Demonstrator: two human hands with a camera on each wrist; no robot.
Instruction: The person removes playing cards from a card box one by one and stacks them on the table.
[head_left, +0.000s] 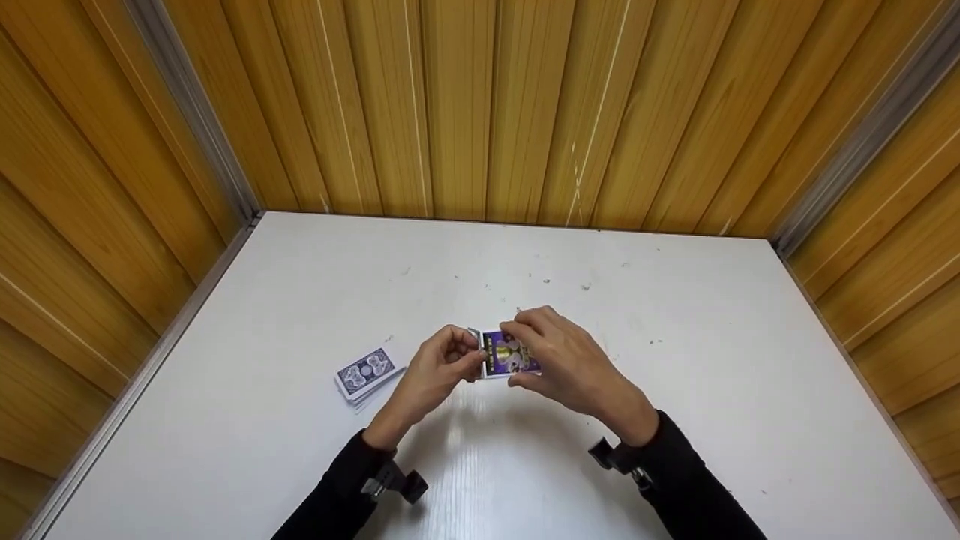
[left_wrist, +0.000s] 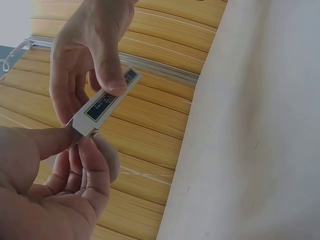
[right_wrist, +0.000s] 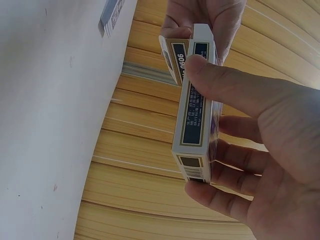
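Note:
A playing-card box (head_left: 501, 354) with a purple picture on its face is held up between both hands over the table. My right hand (head_left: 574, 364) grips it by its long edges, thumb along one narrow dark-labelled side (right_wrist: 192, 120). At the box's left end, my left hand (head_left: 435, 371) pinches the end flap between thumb and fingers. In the right wrist view that flap (right_wrist: 172, 57) stands folded out from the box. To the left of my left hand, a deck of cards (head_left: 365, 371) lies face down, blue-patterned backs up, slightly fanned at its lower edge.
The white table (head_left: 262, 315) carries small dark marks and specks toward its far side. Yellow wood-patterned panels (head_left: 457, 112) wall it in at the back and both sides, with grey metal posts (head_left: 199, 112) at the corners.

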